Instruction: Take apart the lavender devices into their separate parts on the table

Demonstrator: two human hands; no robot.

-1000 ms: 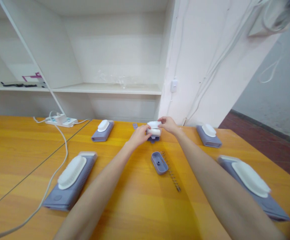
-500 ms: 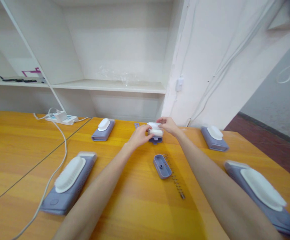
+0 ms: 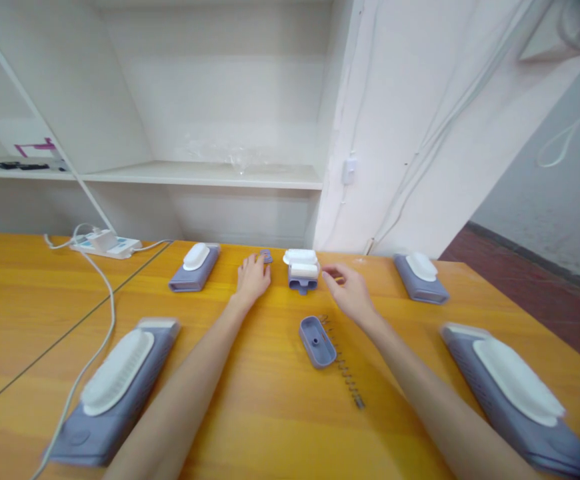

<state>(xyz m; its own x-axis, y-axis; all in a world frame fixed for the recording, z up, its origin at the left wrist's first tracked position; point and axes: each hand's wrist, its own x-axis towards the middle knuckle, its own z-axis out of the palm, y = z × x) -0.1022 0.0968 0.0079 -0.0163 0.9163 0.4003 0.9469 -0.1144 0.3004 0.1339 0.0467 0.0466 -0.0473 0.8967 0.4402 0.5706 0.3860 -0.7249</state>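
Observation:
My left hand [image 3: 253, 277] lies low over the table, fingers stretched out, its fingertips at a small flat grey-purple piece [image 3: 267, 255]; whether they touch it I cannot tell. Right of it stands a grey-purple device [image 3: 303, 283] carrying a white rounded part [image 3: 303, 270] and a white pad [image 3: 300, 256] behind. My right hand [image 3: 349, 290] hovers just to the right of this device, thumb and curved fingers a little apart with nothing visible between them. Nearer to me are a shallow grey-purple tray-like shell [image 3: 317, 342] and a long coil spring [image 3: 349, 380] lying beside it.
Grey-purple units with white pads lie around: back left [image 3: 195, 267], front left [image 3: 113, 393], back right [image 3: 421, 279] and front right [image 3: 520, 393]. A power strip [image 3: 107, 243] sits back left, and its white cable [image 3: 113, 310] runs forward across the front-left unit. White shelving [image 3: 205, 173] stands behind.
Both hands have come off the white-and-grey device. My left hand moved left to the small flat piece; my right hand drew back slightly to the right. The view shifted a little.

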